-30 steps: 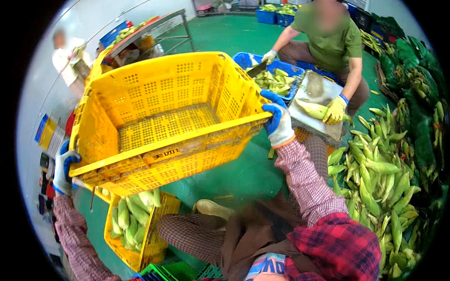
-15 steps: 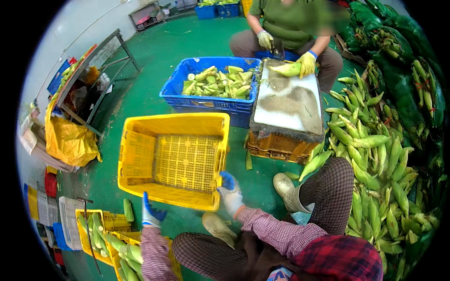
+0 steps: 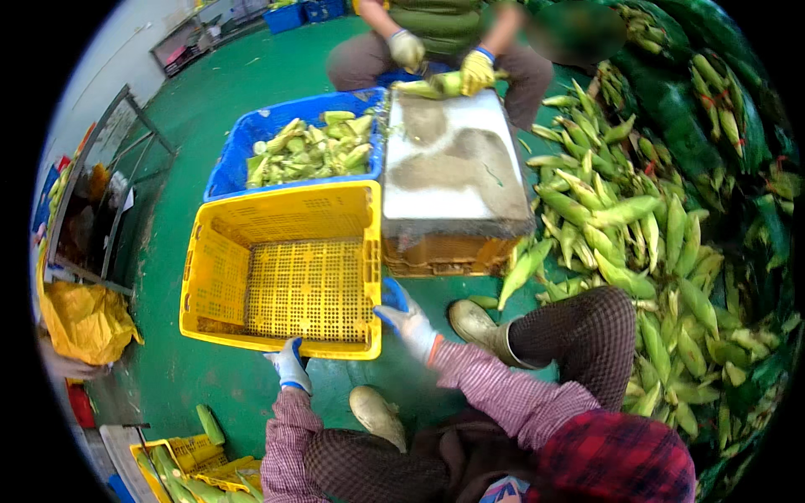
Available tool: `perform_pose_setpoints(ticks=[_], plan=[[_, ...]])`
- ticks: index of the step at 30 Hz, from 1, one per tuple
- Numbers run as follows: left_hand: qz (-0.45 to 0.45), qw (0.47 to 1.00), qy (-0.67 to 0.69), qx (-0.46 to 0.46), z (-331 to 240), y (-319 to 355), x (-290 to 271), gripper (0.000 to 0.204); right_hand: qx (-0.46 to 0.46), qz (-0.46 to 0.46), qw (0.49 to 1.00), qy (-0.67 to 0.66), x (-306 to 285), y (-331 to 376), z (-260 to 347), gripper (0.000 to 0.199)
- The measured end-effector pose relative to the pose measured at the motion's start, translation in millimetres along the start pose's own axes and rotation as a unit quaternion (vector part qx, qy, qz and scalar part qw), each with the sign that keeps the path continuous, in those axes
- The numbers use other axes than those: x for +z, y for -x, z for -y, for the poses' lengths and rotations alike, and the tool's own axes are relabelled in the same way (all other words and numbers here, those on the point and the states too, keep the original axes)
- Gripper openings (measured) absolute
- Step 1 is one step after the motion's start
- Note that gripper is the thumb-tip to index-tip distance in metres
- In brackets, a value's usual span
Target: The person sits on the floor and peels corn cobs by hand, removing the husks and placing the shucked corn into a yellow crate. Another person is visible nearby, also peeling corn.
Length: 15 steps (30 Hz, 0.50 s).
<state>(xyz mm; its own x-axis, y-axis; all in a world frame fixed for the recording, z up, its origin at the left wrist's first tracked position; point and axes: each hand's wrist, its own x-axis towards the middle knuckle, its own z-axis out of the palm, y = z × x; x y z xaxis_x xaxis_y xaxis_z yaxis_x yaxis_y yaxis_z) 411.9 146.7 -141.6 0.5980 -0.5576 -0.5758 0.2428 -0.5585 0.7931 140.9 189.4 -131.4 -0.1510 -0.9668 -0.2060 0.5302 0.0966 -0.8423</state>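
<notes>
Both gloved hands gripping yellow crate, mouth up

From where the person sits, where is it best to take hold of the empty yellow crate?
Probably by the near rim of the yellow crate, from the person's side. It stands upright and open, and both hands are there: left hand at the near edge, right hand at the near right corner. The blue crate blocks the far side.

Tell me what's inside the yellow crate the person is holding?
Nothing: the yellow crate shows only its bare slotted bottom. The left hand and right hand grip its near rim. The floor under it is covered.
</notes>
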Motion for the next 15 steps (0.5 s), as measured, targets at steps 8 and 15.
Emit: perform_pose_setpoints(ticks=[8,15], plan=[[0.158,0.985,-0.073,0.001,-9.2,-2.1,-28.8,0.091,0.003,0.101,0.995,0.006,-49.0,107.3,218.9,0.044],[-0.147,0.772,-0.377,0.489,-68.2,47.8,22.4,0.093,-0.298,-0.193,0.927,0.124,-269.8,235.8,391.3,0.039]])
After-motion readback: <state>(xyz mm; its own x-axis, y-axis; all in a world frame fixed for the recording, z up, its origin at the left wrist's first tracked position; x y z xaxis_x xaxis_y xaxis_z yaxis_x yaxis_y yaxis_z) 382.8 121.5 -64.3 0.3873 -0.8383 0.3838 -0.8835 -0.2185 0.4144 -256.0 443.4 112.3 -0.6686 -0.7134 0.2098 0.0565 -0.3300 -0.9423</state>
